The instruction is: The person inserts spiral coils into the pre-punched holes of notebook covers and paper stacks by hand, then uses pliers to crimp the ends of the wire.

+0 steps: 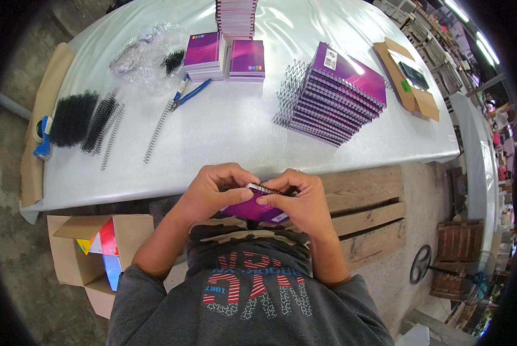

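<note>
Over my lap, just off the table's near edge, I hold a small purple notebook (259, 212) with its punched edge turned up. My left hand (217, 189) pinches its left end between thumb and fingers. My right hand (299, 195) grips the same edge farther right, and a dark spiral coil shows in the holes there. Loose black spiral coils (76, 118) lie bunched on the table's left side, and a single coil (156, 135) lies apart, by the blue-handled pliers (190, 92). A tall pile of spiral-bound purple notebooks (342, 95) stands to the right, coil ends sticking out.
Stacks of purple-covered pads (205, 53) without coils stand at the table's far middle, beside crumpled clear plastic (143, 55). A blue tape dispenser (42, 138) is at the left edge, a cardboard tray (425, 104) far right. Below are an open carton (134, 233) and wooden planks (368, 222).
</note>
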A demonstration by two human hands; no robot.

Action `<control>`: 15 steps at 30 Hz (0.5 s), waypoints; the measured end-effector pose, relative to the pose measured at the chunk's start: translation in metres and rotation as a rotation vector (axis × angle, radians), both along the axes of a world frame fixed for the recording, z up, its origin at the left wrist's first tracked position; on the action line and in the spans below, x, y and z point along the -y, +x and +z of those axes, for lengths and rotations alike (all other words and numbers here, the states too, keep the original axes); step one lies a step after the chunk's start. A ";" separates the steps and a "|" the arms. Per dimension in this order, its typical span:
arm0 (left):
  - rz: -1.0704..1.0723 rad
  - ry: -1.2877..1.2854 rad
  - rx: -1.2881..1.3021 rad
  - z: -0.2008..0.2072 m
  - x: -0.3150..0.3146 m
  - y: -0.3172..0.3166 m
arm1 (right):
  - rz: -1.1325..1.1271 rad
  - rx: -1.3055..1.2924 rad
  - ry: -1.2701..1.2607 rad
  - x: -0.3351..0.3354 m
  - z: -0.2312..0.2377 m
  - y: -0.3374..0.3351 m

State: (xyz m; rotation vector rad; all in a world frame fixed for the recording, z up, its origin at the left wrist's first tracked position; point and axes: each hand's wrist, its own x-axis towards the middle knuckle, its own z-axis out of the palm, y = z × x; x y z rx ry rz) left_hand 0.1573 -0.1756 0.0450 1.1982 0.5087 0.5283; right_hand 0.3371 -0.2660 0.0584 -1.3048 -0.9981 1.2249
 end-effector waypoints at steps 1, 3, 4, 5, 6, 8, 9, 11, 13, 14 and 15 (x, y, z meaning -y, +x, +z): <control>-0.052 -0.037 0.053 0.000 -0.002 -0.001 | 0.052 -0.057 -0.021 0.000 0.001 0.001; -0.075 -0.074 0.025 0.005 -0.004 -0.004 | 0.080 -0.055 -0.045 0.001 0.003 0.002; -0.097 -0.110 -0.004 0.007 -0.005 -0.005 | 0.109 -0.053 -0.068 0.001 0.003 0.003; -0.097 -0.109 -0.005 0.007 -0.006 -0.005 | 0.108 -0.055 -0.067 0.001 0.002 0.003; -0.102 -0.126 -0.022 0.007 -0.006 -0.005 | 0.105 -0.010 -0.025 0.002 0.000 0.002; -0.104 -0.144 -0.042 0.006 -0.006 -0.005 | 0.102 0.029 0.017 0.003 -0.001 0.001; -0.101 -0.142 -0.025 0.005 -0.006 -0.005 | 0.094 0.068 0.045 0.004 0.002 0.000; -0.100 -0.140 -0.009 0.002 -0.006 -0.004 | 0.084 0.107 0.075 0.004 0.004 -0.001; -0.093 -0.107 0.080 -0.003 -0.006 -0.002 | 0.086 0.203 0.128 0.003 0.003 -0.001; -0.094 -0.107 0.078 -0.003 -0.005 0.000 | 0.085 0.201 0.128 0.003 0.003 -0.002; -0.079 -0.122 0.045 -0.001 -0.005 0.002 | 0.068 0.276 0.157 0.003 0.004 -0.003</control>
